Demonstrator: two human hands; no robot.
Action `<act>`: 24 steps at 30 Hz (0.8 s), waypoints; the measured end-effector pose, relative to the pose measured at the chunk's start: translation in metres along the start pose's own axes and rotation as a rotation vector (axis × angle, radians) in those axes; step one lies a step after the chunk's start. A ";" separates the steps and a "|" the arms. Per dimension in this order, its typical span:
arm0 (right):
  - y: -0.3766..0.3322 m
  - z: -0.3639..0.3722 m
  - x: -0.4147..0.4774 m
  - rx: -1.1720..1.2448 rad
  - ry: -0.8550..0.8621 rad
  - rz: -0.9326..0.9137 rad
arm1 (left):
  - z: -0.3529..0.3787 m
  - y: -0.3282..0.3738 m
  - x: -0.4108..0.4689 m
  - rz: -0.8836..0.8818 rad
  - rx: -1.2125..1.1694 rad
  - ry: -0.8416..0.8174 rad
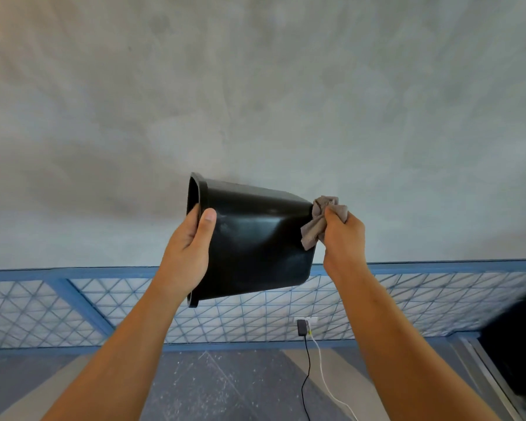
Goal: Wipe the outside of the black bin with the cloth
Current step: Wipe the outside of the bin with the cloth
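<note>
The black bin [255, 241] is held up in the air on its side, its open mouth to the left and its base to the right. My left hand [190, 247] grips the bin's rim, thumb on the outer wall and fingers inside the mouth. My right hand [342, 235] holds a bunched grey-brown cloth [316, 223] against the bin's base edge at the right. The bin's inside is hidden.
A grey plaster wall [255, 86] fills the background, with a blue-framed patterned band [407, 302] along its foot. A black adapter [302, 327] sits in a wall socket, and black and white cables trail down onto the floor. A dark object [516, 344] stands at the right edge.
</note>
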State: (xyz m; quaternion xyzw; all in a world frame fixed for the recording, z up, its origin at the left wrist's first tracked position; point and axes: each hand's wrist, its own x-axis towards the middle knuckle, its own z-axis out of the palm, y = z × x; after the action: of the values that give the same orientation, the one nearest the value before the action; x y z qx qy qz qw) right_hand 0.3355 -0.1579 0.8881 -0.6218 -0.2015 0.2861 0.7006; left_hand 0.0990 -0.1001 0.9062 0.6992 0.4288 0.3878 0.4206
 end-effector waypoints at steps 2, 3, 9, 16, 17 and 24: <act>0.008 0.003 -0.003 0.085 0.083 0.048 | -0.004 -0.004 0.001 -0.125 -0.131 -0.141; 0.012 0.003 -0.003 0.146 0.133 0.077 | -0.006 -0.006 0.002 -0.214 -0.289 -0.188; 0.039 0.016 -0.015 0.233 0.264 0.109 | 0.021 -0.009 -0.005 -0.503 -0.554 0.096; 0.049 0.007 -0.021 0.262 0.287 0.090 | 0.018 -0.016 0.006 -0.646 -0.342 0.184; 0.052 0.005 -0.022 0.263 0.295 0.090 | 0.016 -0.014 0.007 -0.631 -0.319 0.143; 0.065 -0.002 -0.029 0.270 0.320 0.129 | 0.013 -0.026 0.006 -0.669 -0.310 -0.002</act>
State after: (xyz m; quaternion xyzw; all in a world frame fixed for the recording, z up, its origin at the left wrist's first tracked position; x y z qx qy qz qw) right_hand 0.3054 -0.1743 0.8257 -0.5714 -0.0075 0.2522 0.7809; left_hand 0.1056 -0.0908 0.8788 0.4484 0.5695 0.2885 0.6256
